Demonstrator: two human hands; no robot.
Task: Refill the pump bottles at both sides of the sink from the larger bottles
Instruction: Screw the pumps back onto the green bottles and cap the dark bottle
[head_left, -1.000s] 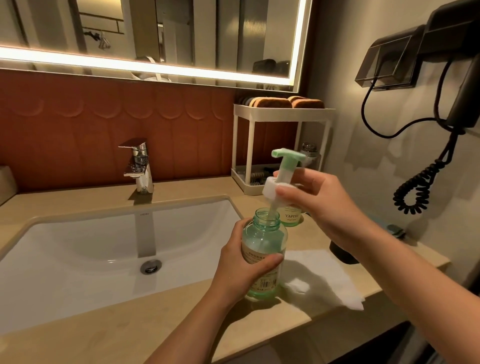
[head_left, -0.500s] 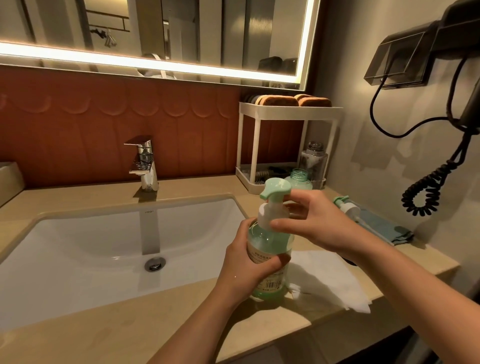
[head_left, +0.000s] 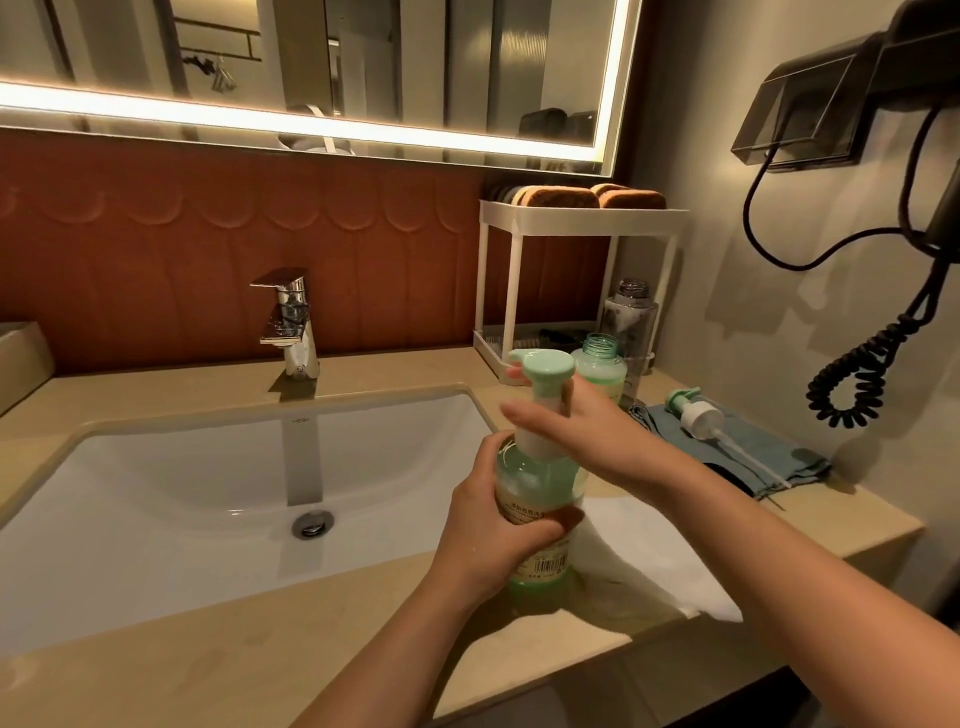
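Note:
A clear green pump bottle (head_left: 540, 566) stands on the counter right of the sink, on the edge of a white cloth. My left hand (head_left: 498, 530) grips its body. Its green and white pump head (head_left: 543, 395) sits in the neck, and my right hand (head_left: 576, 431) holds the white collar from behind, fingers partly hidden and blurred. Behind it stands a second green bottle (head_left: 602, 366) with its neck uncovered. Its loose pump head (head_left: 696, 413) lies on a blue cloth (head_left: 769, 457). A clear capless bottle (head_left: 631, 312) stands by the rack.
The white sink basin (head_left: 208, 478) with a chrome tap (head_left: 291, 322) fills the left. A white two-tier rack (head_left: 576, 218) stands at the back. A white cloth (head_left: 649, 566) lies near the counter's front edge. A black coiled cord (head_left: 857, 374) hangs on the right wall.
The pump head went from lifted above the bottle, tube in the neck, down onto the neck. My right hand has turned around its collar. My left hand kept its grip.

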